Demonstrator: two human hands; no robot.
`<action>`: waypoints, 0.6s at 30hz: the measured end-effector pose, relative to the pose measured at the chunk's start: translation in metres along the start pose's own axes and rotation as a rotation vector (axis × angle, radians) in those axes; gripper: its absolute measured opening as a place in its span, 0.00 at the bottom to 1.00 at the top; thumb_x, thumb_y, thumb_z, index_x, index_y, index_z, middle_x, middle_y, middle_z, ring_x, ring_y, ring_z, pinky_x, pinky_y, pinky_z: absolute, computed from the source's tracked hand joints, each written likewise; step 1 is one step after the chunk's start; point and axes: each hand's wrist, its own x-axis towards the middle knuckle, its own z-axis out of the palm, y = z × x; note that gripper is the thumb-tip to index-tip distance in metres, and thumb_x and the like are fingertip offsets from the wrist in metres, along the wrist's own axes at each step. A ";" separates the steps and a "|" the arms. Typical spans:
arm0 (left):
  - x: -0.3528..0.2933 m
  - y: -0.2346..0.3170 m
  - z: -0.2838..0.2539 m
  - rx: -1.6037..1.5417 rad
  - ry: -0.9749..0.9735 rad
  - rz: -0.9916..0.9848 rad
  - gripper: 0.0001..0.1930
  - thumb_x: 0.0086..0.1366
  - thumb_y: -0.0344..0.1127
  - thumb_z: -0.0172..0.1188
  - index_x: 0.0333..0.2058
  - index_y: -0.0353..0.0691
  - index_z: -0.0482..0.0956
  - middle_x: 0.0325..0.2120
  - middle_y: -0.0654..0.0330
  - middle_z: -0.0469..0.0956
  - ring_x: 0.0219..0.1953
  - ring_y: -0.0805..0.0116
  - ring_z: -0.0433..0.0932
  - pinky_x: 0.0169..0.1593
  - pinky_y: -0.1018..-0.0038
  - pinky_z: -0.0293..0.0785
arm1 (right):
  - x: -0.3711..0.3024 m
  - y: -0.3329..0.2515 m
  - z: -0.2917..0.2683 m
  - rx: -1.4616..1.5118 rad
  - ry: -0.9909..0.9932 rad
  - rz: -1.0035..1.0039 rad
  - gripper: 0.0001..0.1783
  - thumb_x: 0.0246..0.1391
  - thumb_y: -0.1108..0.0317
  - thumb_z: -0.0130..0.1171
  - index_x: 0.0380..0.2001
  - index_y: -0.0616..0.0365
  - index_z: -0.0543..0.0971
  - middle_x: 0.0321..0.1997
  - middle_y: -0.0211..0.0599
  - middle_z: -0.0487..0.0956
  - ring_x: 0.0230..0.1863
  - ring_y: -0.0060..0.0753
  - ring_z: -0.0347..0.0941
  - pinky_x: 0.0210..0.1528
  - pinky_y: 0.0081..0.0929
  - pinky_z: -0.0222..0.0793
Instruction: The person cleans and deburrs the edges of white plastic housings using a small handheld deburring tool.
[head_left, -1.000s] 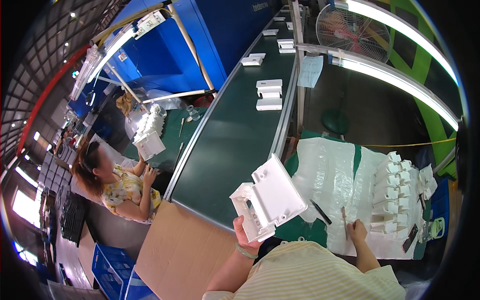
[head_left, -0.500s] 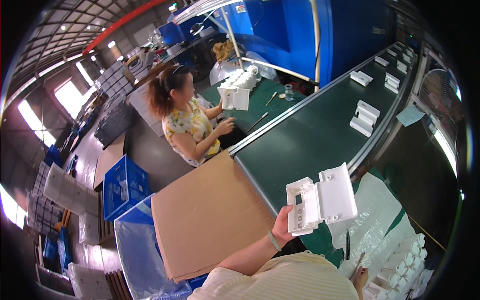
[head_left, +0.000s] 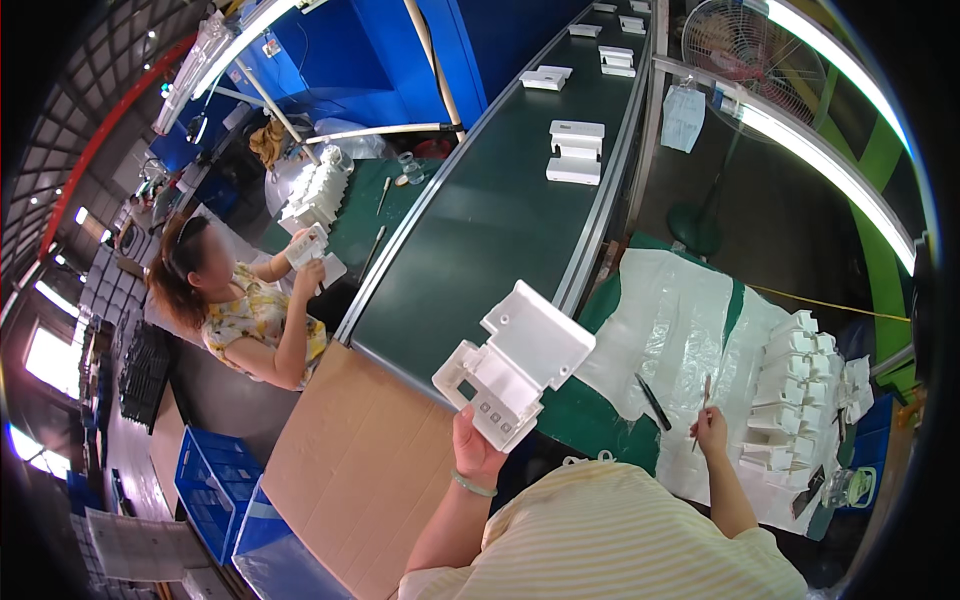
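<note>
My left hand (head_left: 478,450) grips a white plastic housing (head_left: 515,365) by its lower edge, over the near end of the conveyor belt. The housing lies opened out in two hinged halves; one has a rectangular window and a row of small square buttons. My right hand (head_left: 711,430) is closed around a thin, brownish stick-like tool (head_left: 707,385), above the white plastic sheet (head_left: 660,310) on the side table. A black pen-like tool (head_left: 653,402) lies on that sheet, left of my right hand. Stacked rows of white housings (head_left: 785,400) stand to its right.
Opened white housings (head_left: 576,152) rest on the green conveyor belt (head_left: 450,230). At left, a co-worker (head_left: 250,310) handles another housing. Cardboard (head_left: 350,460) and a blue crate (head_left: 212,490) are at near left. A clear jar (head_left: 850,488) sits at right; a fan (head_left: 750,60) stands beyond.
My view has swung right, bringing the side table and my right hand fully into sight. The housing in my left hand has turned and tilted. The co-worker now has both hands at their housing.
</note>
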 end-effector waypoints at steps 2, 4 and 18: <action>0.005 -0.003 0.007 0.002 0.003 -0.023 0.34 0.61 0.45 0.56 0.61 0.34 0.58 0.56 0.52 0.69 0.57 0.55 0.70 0.59 0.55 0.68 | -0.001 -0.050 -0.007 0.225 0.028 -0.081 0.08 0.61 0.71 0.46 0.42 0.62 0.71 0.17 0.33 0.73 0.14 0.20 0.67 0.17 0.19 0.63; 0.008 -0.005 0.011 0.016 -0.007 -0.034 0.33 0.62 0.44 0.56 0.61 0.35 0.57 0.56 0.53 0.68 0.57 0.57 0.70 0.59 0.57 0.68 | -0.013 -0.129 -0.015 0.343 0.005 -0.169 0.13 0.61 0.71 0.46 0.49 0.60 0.70 0.16 0.29 0.69 0.15 0.17 0.65 0.17 0.17 0.60; 0.001 -0.002 0.042 0.236 0.059 0.177 0.38 0.59 0.37 0.62 0.63 0.39 0.52 0.55 0.58 0.66 0.57 0.62 0.68 0.58 0.63 0.68 | -0.092 -0.374 0.012 -0.399 -0.347 -1.156 0.24 0.49 0.71 0.56 0.53 0.49 0.74 0.16 0.29 0.74 0.15 0.36 0.71 0.15 0.34 0.61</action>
